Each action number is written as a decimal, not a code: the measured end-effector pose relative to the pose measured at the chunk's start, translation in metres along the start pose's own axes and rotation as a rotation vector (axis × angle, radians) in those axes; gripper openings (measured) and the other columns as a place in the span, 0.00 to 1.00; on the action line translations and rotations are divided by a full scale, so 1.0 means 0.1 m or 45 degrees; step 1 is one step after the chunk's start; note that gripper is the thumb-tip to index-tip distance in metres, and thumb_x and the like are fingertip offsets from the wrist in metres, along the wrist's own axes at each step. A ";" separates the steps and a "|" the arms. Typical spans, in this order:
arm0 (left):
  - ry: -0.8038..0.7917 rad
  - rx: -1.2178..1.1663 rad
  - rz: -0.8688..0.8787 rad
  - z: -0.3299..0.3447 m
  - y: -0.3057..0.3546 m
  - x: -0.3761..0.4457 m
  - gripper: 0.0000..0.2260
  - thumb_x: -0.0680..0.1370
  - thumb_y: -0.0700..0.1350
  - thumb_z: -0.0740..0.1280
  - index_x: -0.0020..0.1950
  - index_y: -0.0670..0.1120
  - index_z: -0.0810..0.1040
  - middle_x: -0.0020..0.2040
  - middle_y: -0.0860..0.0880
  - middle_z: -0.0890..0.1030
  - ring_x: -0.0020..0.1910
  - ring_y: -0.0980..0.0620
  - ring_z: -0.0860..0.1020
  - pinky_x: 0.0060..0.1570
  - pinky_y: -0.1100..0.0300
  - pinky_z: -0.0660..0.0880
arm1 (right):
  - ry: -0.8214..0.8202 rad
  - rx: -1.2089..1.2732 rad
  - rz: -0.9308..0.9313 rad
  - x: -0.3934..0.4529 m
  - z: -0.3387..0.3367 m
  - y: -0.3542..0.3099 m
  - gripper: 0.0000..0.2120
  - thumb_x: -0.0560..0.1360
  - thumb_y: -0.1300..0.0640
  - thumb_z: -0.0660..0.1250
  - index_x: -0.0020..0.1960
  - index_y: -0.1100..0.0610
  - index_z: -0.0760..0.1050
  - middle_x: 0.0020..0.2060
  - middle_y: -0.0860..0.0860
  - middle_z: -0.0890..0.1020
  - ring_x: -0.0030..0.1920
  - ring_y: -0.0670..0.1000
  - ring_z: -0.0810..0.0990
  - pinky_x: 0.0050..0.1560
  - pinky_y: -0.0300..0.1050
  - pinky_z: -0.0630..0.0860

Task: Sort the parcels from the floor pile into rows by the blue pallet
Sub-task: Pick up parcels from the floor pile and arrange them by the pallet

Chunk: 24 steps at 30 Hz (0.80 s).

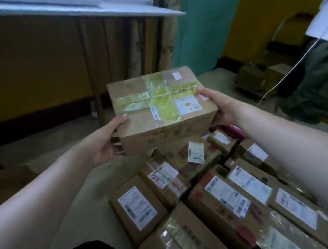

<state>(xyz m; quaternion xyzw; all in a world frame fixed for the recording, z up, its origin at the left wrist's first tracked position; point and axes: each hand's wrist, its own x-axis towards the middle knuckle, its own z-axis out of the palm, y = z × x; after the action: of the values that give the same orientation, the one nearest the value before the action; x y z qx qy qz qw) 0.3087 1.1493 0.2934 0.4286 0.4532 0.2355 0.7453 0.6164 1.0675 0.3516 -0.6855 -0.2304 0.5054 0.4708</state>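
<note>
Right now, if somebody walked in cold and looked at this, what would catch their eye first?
First, the taped cardboard box at the centre, crossed with shiny yellowish tape and held up between the left hand and the right hand, fingers curled round its sides. Next, the packed pile of labelled parcels on the floor below and to the right. At the far right edge stands another person.

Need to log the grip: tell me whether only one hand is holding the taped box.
No: the left hand and the right hand grip opposite ends of the taped cardboard box.
</note>
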 end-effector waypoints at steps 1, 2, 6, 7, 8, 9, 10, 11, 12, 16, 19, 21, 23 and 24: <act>0.009 0.003 -0.030 0.12 -0.04 0.12 0.20 0.73 0.58 0.71 0.60 0.50 0.76 0.51 0.43 0.84 0.51 0.42 0.81 0.53 0.43 0.78 | 0.049 -0.002 0.043 0.10 -0.09 0.07 0.18 0.74 0.37 0.66 0.49 0.52 0.80 0.44 0.51 0.86 0.44 0.52 0.84 0.56 0.51 0.76; 0.026 0.012 -0.050 0.24 -0.08 0.24 0.21 0.73 0.58 0.71 0.61 0.50 0.75 0.53 0.42 0.82 0.52 0.41 0.80 0.54 0.42 0.78 | 0.111 -0.016 0.108 0.23 -0.18 0.14 0.18 0.74 0.37 0.66 0.46 0.52 0.79 0.42 0.51 0.86 0.43 0.53 0.83 0.57 0.51 0.75; 0.037 0.025 -0.093 0.80 -0.42 0.63 0.24 0.74 0.56 0.71 0.67 0.54 0.68 0.56 0.44 0.78 0.50 0.42 0.79 0.43 0.43 0.81 | 0.394 0.097 0.271 0.55 -0.36 0.54 0.15 0.77 0.42 0.66 0.44 0.54 0.73 0.37 0.52 0.78 0.35 0.52 0.75 0.46 0.49 0.73; 0.020 0.000 -0.120 0.94 -0.52 0.70 0.24 0.75 0.55 0.71 0.67 0.54 0.66 0.55 0.45 0.78 0.49 0.43 0.79 0.42 0.43 0.81 | 0.423 0.182 0.266 0.63 -0.39 0.67 0.15 0.76 0.43 0.68 0.48 0.55 0.73 0.40 0.53 0.78 0.35 0.52 0.75 0.45 0.52 0.75; 0.007 -0.035 -0.142 1.07 -0.61 0.78 0.25 0.74 0.55 0.72 0.67 0.54 0.65 0.57 0.45 0.78 0.51 0.43 0.79 0.44 0.43 0.81 | 0.454 0.243 0.251 0.72 -0.45 0.78 0.18 0.75 0.44 0.71 0.55 0.57 0.72 0.45 0.55 0.79 0.37 0.54 0.75 0.44 0.54 0.78; 0.011 -0.034 -0.155 1.17 -0.68 0.87 0.27 0.73 0.56 0.72 0.68 0.54 0.65 0.60 0.45 0.78 0.54 0.43 0.79 0.49 0.44 0.81 | 0.480 0.283 0.237 0.84 -0.52 0.89 0.25 0.73 0.45 0.73 0.62 0.56 0.71 0.52 0.56 0.79 0.39 0.56 0.77 0.41 0.57 0.80; 0.022 0.038 -0.165 1.25 -0.73 0.95 0.30 0.72 0.59 0.73 0.69 0.54 0.64 0.64 0.45 0.76 0.58 0.43 0.78 0.55 0.45 0.78 | 0.502 0.296 0.224 0.94 -0.60 0.98 0.30 0.72 0.45 0.75 0.67 0.55 0.69 0.57 0.57 0.79 0.42 0.57 0.78 0.36 0.60 0.81; 0.033 0.166 -0.177 1.31 -0.76 1.03 0.33 0.71 0.62 0.71 0.71 0.54 0.64 0.68 0.45 0.74 0.62 0.43 0.76 0.61 0.46 0.75 | 0.516 0.295 0.209 1.02 -0.70 1.06 0.31 0.72 0.45 0.75 0.69 0.54 0.67 0.60 0.56 0.77 0.45 0.59 0.78 0.35 0.63 0.81; 0.049 0.333 -0.205 1.34 -0.77 1.09 0.37 0.71 0.67 0.68 0.74 0.52 0.63 0.71 0.44 0.72 0.67 0.42 0.73 0.65 0.46 0.70 | 0.527 0.277 0.187 1.11 -0.82 1.13 0.31 0.72 0.46 0.74 0.70 0.53 0.67 0.61 0.56 0.76 0.48 0.60 0.78 0.36 0.64 0.81; 0.151 0.879 -0.308 1.40 -0.81 1.29 0.45 0.70 0.78 0.51 0.76 0.48 0.65 0.75 0.43 0.66 0.72 0.39 0.66 0.66 0.41 0.66 | 0.490 0.183 0.088 1.24 -1.17 1.26 0.22 0.78 0.50 0.69 0.68 0.55 0.70 0.60 0.55 0.78 0.54 0.57 0.79 0.31 0.53 0.82; 0.137 0.982 -0.186 1.35 -0.97 1.44 0.37 0.75 0.73 0.52 0.65 0.44 0.78 0.60 0.44 0.78 0.59 0.44 0.75 0.56 0.50 0.70 | 0.488 0.150 0.097 1.31 -1.24 1.40 0.20 0.80 0.49 0.66 0.68 0.55 0.69 0.59 0.53 0.78 0.55 0.55 0.79 0.30 0.49 0.82; 0.114 1.006 -0.057 1.28 -1.14 1.51 0.30 0.77 0.68 0.58 0.55 0.43 0.83 0.43 0.49 0.79 0.45 0.48 0.77 0.47 0.56 0.72 | 0.480 0.086 0.126 1.32 -1.28 1.47 0.20 0.80 0.46 0.64 0.67 0.54 0.70 0.59 0.53 0.78 0.57 0.56 0.78 0.33 0.49 0.82; 0.117 1.055 0.039 1.19 -1.26 1.54 0.26 0.77 0.63 0.63 0.49 0.41 0.84 0.34 0.50 0.78 0.35 0.51 0.76 0.37 0.60 0.71 | 0.444 0.029 0.158 1.31 -1.31 1.51 0.18 0.79 0.44 0.63 0.63 0.54 0.72 0.57 0.54 0.78 0.57 0.57 0.79 0.35 0.50 0.82; 0.126 1.063 0.070 1.15 -1.29 1.55 0.26 0.77 0.62 0.64 0.47 0.39 0.84 0.32 0.49 0.78 0.32 0.51 0.76 0.34 0.61 0.69 | 0.437 0.010 0.192 1.32 -1.34 1.53 0.16 0.79 0.44 0.63 0.60 0.54 0.73 0.56 0.55 0.78 0.56 0.58 0.79 0.37 0.51 0.82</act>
<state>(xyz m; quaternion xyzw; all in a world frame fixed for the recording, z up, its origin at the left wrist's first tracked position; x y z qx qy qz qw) 0.4788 1.1479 0.1353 0.6939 0.5334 0.0716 0.4784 0.7640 1.0479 0.1601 -0.7752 -0.0927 0.4157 0.4665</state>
